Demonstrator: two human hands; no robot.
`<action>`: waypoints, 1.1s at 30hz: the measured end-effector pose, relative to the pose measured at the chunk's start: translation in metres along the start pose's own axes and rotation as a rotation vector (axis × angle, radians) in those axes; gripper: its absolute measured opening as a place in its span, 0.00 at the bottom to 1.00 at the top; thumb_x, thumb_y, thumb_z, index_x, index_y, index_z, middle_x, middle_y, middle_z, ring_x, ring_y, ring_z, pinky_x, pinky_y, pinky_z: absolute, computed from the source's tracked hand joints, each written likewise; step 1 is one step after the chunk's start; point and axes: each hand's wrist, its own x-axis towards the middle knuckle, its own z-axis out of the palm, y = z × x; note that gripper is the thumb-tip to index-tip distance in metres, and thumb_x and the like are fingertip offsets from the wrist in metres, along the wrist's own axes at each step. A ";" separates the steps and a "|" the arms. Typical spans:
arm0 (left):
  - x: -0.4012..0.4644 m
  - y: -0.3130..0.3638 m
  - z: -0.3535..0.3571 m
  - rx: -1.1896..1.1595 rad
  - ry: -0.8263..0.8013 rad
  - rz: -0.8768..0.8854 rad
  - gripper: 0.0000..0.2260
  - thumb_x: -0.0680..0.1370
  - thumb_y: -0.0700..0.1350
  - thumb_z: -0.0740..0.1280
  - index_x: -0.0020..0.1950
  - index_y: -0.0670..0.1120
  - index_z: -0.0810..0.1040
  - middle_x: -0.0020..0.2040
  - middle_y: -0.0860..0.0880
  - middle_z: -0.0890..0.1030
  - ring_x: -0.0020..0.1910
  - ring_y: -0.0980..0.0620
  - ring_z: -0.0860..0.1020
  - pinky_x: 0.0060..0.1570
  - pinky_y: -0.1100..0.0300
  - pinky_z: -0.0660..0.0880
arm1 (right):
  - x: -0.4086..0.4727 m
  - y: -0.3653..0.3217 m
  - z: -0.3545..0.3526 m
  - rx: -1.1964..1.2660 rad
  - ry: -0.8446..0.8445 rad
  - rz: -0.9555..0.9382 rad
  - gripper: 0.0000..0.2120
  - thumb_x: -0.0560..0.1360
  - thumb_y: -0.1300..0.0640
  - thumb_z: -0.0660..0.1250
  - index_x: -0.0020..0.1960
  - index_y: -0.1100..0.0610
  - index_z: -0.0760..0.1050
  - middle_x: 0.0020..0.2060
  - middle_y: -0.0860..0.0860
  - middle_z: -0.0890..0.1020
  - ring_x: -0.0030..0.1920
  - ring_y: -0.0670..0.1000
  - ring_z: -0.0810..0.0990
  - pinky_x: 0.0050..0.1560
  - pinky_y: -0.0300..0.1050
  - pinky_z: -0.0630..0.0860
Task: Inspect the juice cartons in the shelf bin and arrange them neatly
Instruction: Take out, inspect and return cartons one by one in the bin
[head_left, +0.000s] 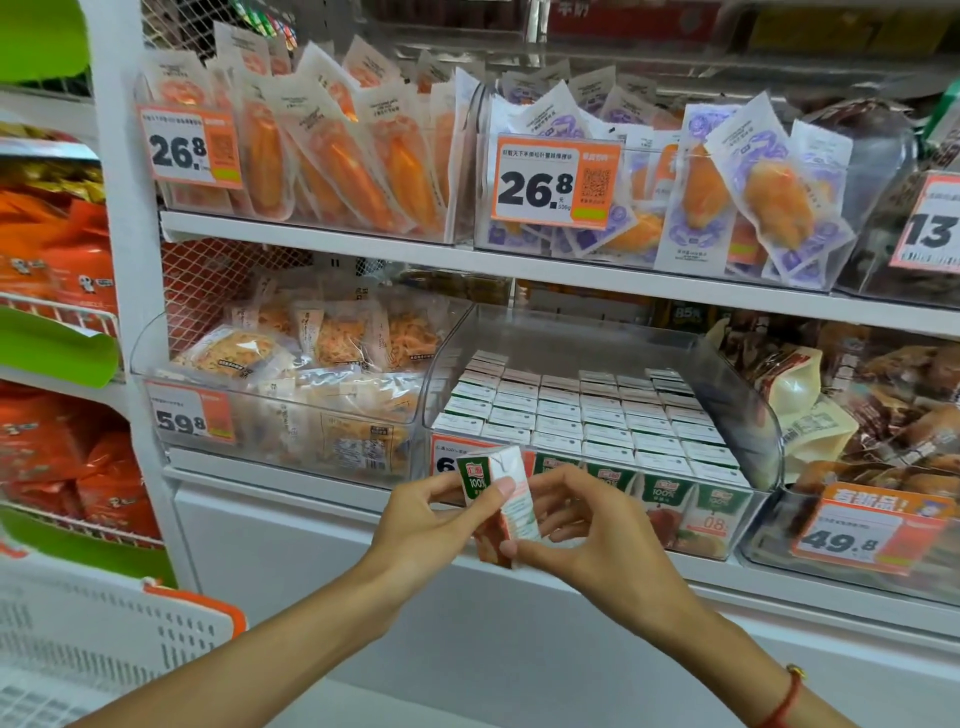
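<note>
A small juice carton (500, 496), green, white and orange with "100%" on it, is held tilted in front of the shelf, below the bin's front edge. My left hand (426, 525) pinches its left side, thumb on the front face. My right hand (592, 530) pinches it from the right, with fingers at its top and bottom corners. Behind them the clear plastic shelf bin (748, 415) holds several rows of the same cartons (587, 410), packed upright with white tops showing.
A clear bin of snack packets (291, 374) stands left of the carton bin, and one of brown packets (872, 415) to its right. The upper shelf holds bins of orange (311, 150) and purple (727, 197) pouches. A white basket (93, 634) sits at lower left.
</note>
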 end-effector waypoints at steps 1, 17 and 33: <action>0.001 -0.001 -0.002 0.011 -0.008 0.001 0.09 0.70 0.58 0.73 0.47 0.59 0.83 0.45 0.60 0.85 0.49 0.60 0.83 0.54 0.62 0.77 | 0.002 0.000 0.000 0.051 -0.008 0.009 0.13 0.68 0.50 0.77 0.51 0.49 0.79 0.40 0.47 0.84 0.41 0.45 0.82 0.43 0.40 0.80; 0.004 0.004 0.003 -0.139 -0.062 0.032 0.12 0.78 0.54 0.66 0.59 0.53 0.80 0.47 0.55 0.86 0.49 0.61 0.83 0.56 0.64 0.76 | 0.007 0.002 -0.010 0.548 -0.390 0.249 0.20 0.70 0.49 0.74 0.62 0.46 0.76 0.54 0.43 0.84 0.57 0.43 0.82 0.57 0.35 0.77; 0.008 0.006 -0.001 -0.168 -0.054 -0.014 0.06 0.78 0.47 0.68 0.55 0.53 0.80 0.48 0.56 0.86 0.49 0.58 0.84 0.50 0.63 0.80 | 0.012 0.004 -0.003 0.462 -0.110 0.264 0.19 0.68 0.42 0.68 0.56 0.49 0.79 0.49 0.46 0.85 0.51 0.42 0.83 0.50 0.36 0.79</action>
